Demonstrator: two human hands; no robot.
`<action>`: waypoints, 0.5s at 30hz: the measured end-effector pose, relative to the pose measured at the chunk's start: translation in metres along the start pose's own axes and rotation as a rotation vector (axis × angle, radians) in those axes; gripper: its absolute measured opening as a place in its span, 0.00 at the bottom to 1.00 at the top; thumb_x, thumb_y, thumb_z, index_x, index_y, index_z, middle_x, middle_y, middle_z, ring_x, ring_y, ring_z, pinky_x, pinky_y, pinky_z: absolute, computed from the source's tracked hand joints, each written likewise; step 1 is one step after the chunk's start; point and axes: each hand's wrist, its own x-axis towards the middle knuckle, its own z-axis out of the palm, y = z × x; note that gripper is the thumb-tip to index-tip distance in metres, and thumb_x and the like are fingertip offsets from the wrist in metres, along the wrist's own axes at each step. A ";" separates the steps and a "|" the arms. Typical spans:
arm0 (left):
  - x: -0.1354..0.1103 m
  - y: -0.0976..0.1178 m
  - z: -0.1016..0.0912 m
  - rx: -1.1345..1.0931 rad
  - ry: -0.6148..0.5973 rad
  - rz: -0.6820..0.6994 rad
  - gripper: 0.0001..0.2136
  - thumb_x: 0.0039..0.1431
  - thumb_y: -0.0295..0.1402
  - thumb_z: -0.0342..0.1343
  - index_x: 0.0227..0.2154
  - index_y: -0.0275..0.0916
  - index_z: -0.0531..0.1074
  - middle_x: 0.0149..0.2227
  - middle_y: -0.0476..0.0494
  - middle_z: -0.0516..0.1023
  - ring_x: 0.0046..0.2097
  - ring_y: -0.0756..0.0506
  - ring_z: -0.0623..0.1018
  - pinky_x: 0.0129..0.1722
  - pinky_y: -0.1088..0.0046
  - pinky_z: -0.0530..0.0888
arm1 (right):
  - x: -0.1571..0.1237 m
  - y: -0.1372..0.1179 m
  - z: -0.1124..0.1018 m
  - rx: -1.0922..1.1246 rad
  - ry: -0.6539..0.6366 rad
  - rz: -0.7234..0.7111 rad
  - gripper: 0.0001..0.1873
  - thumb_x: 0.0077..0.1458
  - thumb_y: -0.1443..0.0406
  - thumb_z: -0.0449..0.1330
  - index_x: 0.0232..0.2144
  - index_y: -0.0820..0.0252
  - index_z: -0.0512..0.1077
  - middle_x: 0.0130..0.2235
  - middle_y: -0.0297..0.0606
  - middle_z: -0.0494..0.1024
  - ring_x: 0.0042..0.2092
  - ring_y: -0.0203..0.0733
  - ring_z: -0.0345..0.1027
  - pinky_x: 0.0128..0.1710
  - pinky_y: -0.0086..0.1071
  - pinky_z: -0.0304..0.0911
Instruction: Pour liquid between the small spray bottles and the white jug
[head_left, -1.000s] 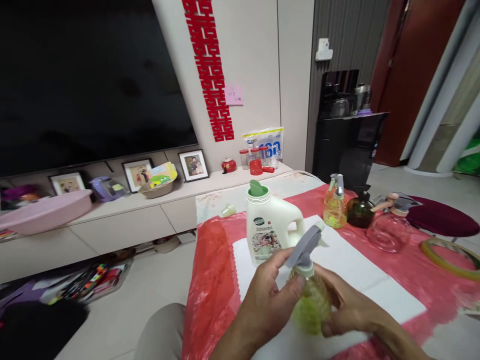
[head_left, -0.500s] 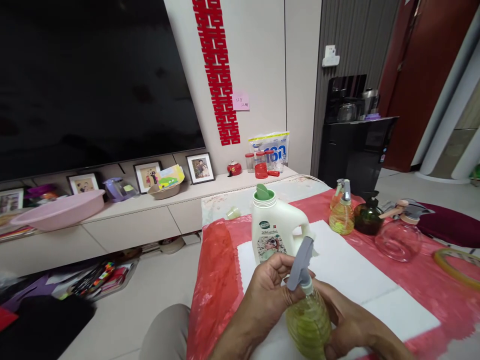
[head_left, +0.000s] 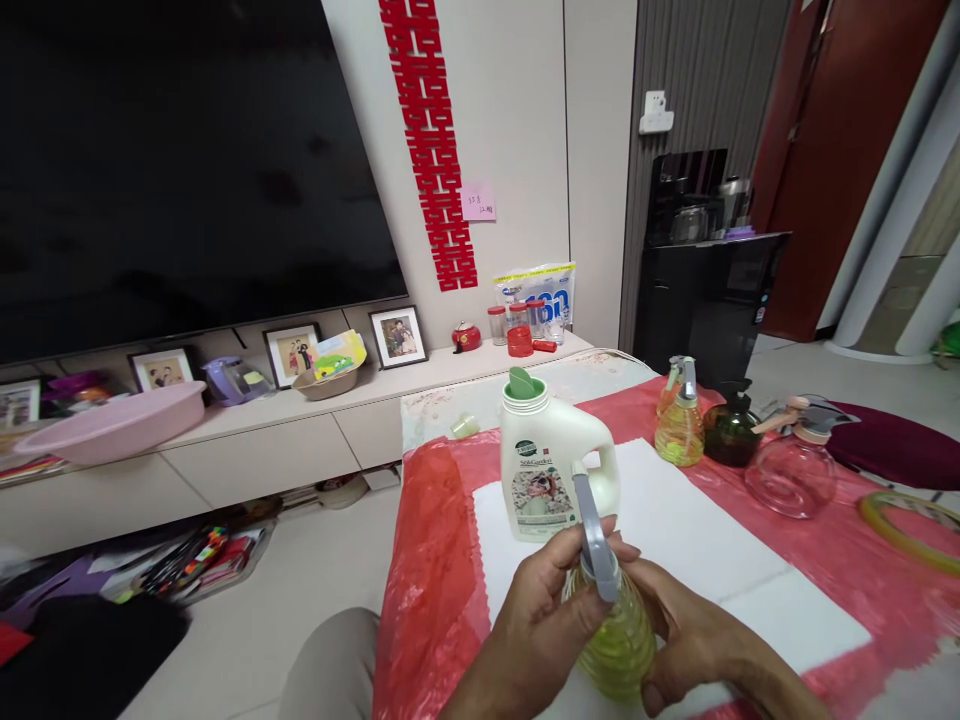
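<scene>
Between my hands stands a clear ribbed spray bottle (head_left: 619, 650) with yellow-green liquid in it and a grey trigger head (head_left: 596, 545) on top. The fingers and thumb of my left hand (head_left: 551, 600) are closed around the trigger head at the bottle's neck. My right hand (head_left: 690, 630) wraps the bottle's body from the right side; some of its fingers are hidden behind the bottle. Just beyond, a white handled jug (head_left: 544, 470) stands upright on a white sheet (head_left: 750, 560), its mouth showing a green spout (head_left: 525, 383).
Several other spray bottles stand at the right: a yellow one (head_left: 679, 435), a dark green one (head_left: 732, 432) and a clear pink-toned one (head_left: 791, 475). A tape roll (head_left: 877, 530) lies near them on red plastic (head_left: 427, 560). Behind the jug lies a small translucent cap (head_left: 465, 426).
The grey trigger head has turned on the bottle, its nozzle now pointing away toward the jug. My left hand has turned with it, while my right hand stays on the bottle's body.
</scene>
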 end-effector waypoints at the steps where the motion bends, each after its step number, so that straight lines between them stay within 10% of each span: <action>1: 0.001 -0.002 0.000 -0.009 0.030 0.016 0.24 0.56 0.45 0.66 0.53 0.43 0.75 0.51 0.39 0.79 0.55 0.38 0.75 0.55 0.61 0.68 | 0.000 0.000 0.001 0.002 0.002 0.007 0.63 0.22 0.70 0.77 0.65 0.59 0.61 0.58 0.43 0.67 0.50 0.44 0.67 0.54 0.34 0.64; 7: 0.008 -0.021 0.012 -0.077 0.296 0.138 0.22 0.42 0.43 0.75 0.38 0.40 0.77 0.37 0.45 0.80 0.42 0.44 0.76 0.45 0.69 0.71 | 0.003 -0.003 0.006 0.022 -0.006 -0.020 0.66 0.24 0.69 0.77 0.68 0.58 0.58 0.54 0.42 0.71 0.46 0.40 0.68 0.52 0.33 0.65; 15: -0.009 -0.011 0.011 -0.102 0.129 0.056 0.26 0.55 0.50 0.65 0.52 0.41 0.77 0.47 0.37 0.82 0.50 0.37 0.78 0.50 0.62 0.72 | 0.004 -0.006 0.012 0.066 -0.051 0.007 0.66 0.21 0.71 0.76 0.67 0.57 0.60 0.57 0.42 0.69 0.49 0.44 0.69 0.50 0.31 0.66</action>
